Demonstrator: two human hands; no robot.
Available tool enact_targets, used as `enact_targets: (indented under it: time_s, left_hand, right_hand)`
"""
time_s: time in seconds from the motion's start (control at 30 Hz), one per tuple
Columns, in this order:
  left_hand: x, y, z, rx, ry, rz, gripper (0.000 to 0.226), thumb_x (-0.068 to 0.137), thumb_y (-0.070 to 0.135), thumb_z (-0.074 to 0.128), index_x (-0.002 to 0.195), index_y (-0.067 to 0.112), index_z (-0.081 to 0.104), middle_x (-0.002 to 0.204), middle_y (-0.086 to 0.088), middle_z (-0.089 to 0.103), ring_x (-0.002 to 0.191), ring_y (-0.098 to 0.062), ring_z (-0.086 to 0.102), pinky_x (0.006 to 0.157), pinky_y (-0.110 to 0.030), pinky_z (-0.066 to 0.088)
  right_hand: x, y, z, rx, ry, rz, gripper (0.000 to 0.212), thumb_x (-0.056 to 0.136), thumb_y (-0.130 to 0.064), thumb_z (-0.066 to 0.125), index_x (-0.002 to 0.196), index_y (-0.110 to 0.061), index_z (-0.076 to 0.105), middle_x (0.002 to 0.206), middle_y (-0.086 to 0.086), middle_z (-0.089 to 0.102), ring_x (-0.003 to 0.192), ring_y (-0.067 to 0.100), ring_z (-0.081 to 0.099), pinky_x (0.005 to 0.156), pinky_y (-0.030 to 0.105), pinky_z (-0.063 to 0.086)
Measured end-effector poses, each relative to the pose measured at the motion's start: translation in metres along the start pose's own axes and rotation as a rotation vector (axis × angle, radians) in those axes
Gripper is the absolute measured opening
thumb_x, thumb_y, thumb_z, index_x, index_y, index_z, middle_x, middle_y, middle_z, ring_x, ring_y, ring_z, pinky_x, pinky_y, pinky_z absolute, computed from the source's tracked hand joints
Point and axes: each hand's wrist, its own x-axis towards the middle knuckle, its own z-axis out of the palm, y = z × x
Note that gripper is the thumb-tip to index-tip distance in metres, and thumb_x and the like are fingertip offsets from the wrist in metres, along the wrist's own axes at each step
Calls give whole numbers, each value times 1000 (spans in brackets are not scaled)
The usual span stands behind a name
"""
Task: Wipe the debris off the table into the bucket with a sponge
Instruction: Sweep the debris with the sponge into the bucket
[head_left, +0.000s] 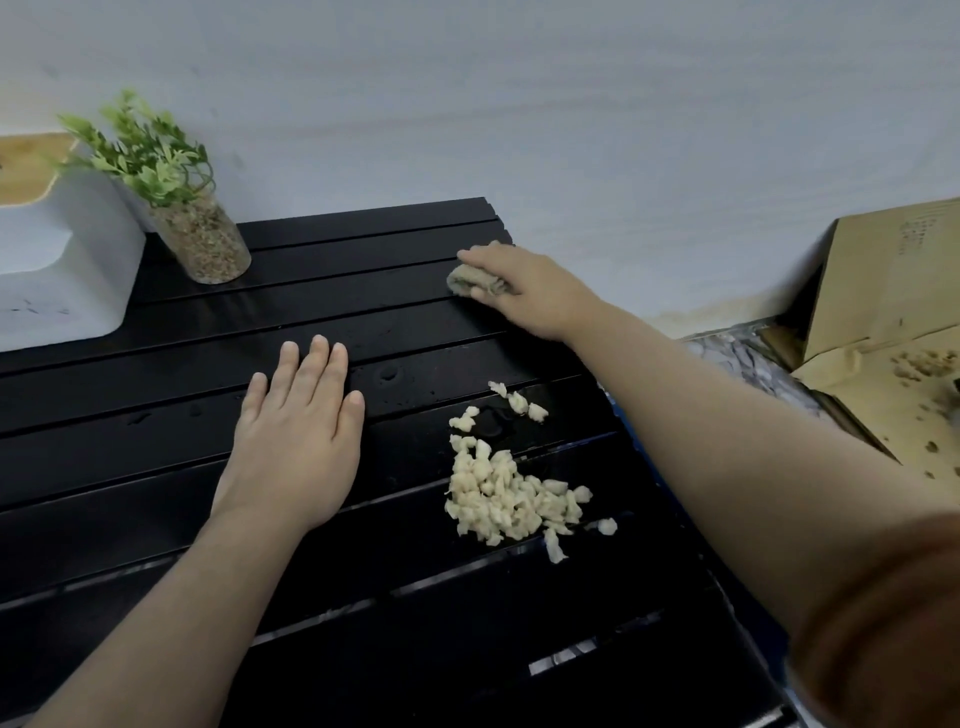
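Two bare forearms are seen, the left hand (296, 441) and right hand (530, 291) ungloved; a brown short sleeve (883, 639) is worn on the right upper arm.

the slatted table (182, 374) was black. at its 4 o'clock lay a pale cream heap of debris (506, 499). at 1 o'clock the sponge (475, 279) was drab tan. at 10 o'clock stood a green plant (148, 150) beside a white box (62, 260). at 3 o'clock, brown cardboard (883, 291).
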Motion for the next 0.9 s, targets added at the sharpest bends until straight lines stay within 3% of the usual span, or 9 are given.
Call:
enact_targets:
  time_s: [0.13,0.23,0.3,0.33,0.47,0.57,0.7,0.83,0.9]
  left_hand:
    - [0,0,0,-2,-4,-1,54,95,37,13,146,22,3,158,5,-2,144,-12,-10,118,-36,-6]
    - [-1,1,0,1,-11,-6,54,94,37,12,146,22,3,158,5,-3,144,-12,-11,118,-36,-6]
    - [-1,1,0,5,-11,-3,54,94,37,11,146,22,2,158,5,-3,144,-12,-12,118,-36,-6]
    - [-1,0,0,3,-11,0,54,95,37,11,146,22,3,158,5,-3,144,-12,-12,118,-36,-6]
    - [0,-1,0,0,-10,0,54,95,37,12,146,23,4,158,5,-2,144,-12,-11,119,-36,-5]
    - [1,-1,1,3,-10,-2,54,95,38,12,146,23,4,158,6,-2,144,-12,-11,119,-36,-5]
    - [1,-1,1,0,-7,3,54,95,37,13,146,22,4,158,5,-2,144,-13,-11,119,-37,-5]
    - [0,-1,2,9,-13,1,54,95,37,13,146,22,5,158,4,-1,144,-14,-10,119,-38,-5]
    - [1,-1,2,7,-12,1,54,95,37,13,146,22,5,158,4,-1,144,-14,-10,119,-37,-5]
  right_hand:
    - [-44,-39,0,15,-200,-335,39,93,-17,52,132,-19,49,140,16,45,132,24,38,107,25,28]
    - [-75,-56,-10,192,-380,-420,35,92,-12,50,126,-16,56,136,12,51,128,21,44,98,21,45]
    - [-74,-54,-19,307,-316,-397,35,91,-11,55,125,-17,56,127,7,58,116,23,56,90,41,51]
    - [-68,-50,-22,323,-223,-352,35,91,-12,56,126,-17,55,122,5,60,110,23,59,90,43,50]
    - [-43,-30,-12,242,28,-118,35,90,-8,58,125,-13,57,117,5,61,100,-8,55,88,15,43]
    - [-49,-34,2,130,-20,-140,33,90,-8,59,123,-12,59,129,12,57,123,7,43,103,3,22]
    - [-85,-59,4,147,-178,-251,36,91,-8,56,125,-19,57,136,8,53,132,14,40,110,24,29]
    - [-100,-59,-15,361,-273,-233,35,91,-13,57,124,-24,58,124,0,62,115,17,57,100,36,45]
    - [-86,-54,-20,434,-107,-112,34,91,-14,57,124,-26,57,116,-8,63,104,10,60,94,23,46]
